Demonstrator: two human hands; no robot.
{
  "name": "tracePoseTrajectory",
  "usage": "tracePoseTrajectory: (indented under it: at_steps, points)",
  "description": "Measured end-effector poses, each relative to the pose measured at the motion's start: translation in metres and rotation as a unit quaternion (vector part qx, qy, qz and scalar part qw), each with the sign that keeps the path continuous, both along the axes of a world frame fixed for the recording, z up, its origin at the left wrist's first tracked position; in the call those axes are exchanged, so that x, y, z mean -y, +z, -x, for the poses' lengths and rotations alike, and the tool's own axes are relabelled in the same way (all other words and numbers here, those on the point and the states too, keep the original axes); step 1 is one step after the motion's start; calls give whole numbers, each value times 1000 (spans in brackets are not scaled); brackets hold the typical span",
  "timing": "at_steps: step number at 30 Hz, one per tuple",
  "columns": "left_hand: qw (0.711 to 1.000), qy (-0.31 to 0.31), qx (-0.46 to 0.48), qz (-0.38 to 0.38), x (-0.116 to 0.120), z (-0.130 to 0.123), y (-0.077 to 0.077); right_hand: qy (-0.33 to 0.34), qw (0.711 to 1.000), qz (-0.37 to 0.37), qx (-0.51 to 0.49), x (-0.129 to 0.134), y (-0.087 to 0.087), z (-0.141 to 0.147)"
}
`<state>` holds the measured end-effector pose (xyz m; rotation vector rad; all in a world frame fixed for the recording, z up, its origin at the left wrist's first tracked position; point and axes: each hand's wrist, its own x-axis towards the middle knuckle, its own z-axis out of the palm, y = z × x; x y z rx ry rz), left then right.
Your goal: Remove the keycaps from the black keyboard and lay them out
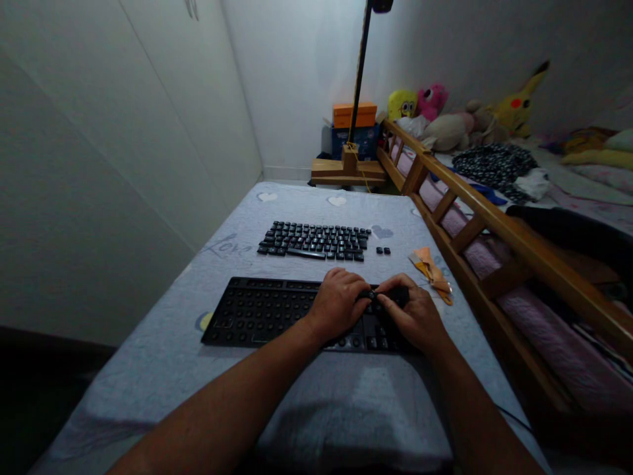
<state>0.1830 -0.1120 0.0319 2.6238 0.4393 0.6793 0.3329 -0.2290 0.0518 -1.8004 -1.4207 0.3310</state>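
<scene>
A black keyboard lies across the cloth-covered table, most of its left and middle part without keycaps. Over its right part, my left hand has thumb and fingers pressed together near a small dark piece. My right hand pinches at the same spot from the right, and the two hands' fingertips almost meet. What sits between the fingertips is too small to name. Behind the keyboard, loose black keycaps are laid out in rows, including a long bar. Two separate keycaps lie to the right of them.
An orange and yellow crumpled item lies on the table's right side. A wooden bed rail runs along the right edge. Beyond the far edge stand a wooden stand with a dark pole and an orange box. White cabinet doors are at left.
</scene>
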Motion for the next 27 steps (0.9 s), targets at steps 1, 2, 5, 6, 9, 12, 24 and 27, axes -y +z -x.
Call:
tracePoseTrajectory:
  at_steps: [1,2,5,6,9,12,24,27]
  points:
    - [1000,0,-1,-1,0,0,0,1,1000,-5,2,0,0,0]
    - [1000,0,-2,-2,1,0,1,3,1000,-11,4,0,0,0]
    - [1000,3,-3,-4,2,1,1,4,1000,-27,4,0,-1,1]
    - [1000,2,-1,-4,2,1,1,2,1000,-31,3,-1,-2,1]
    - [1000,-4,5,-4,1,1,0,-9,999,-47,1,0,-2,1]
    - [1000,-5,5,-2,1,2,1,-31,998,-62,-3,1,-1,-1]
    - [1000,0,-9,-7,1,1,2,-4,995,-82,52,-1,0,1]
    - [1000,-2,-9,-1,0,1,2,20,992,-63,104,0,1,3]
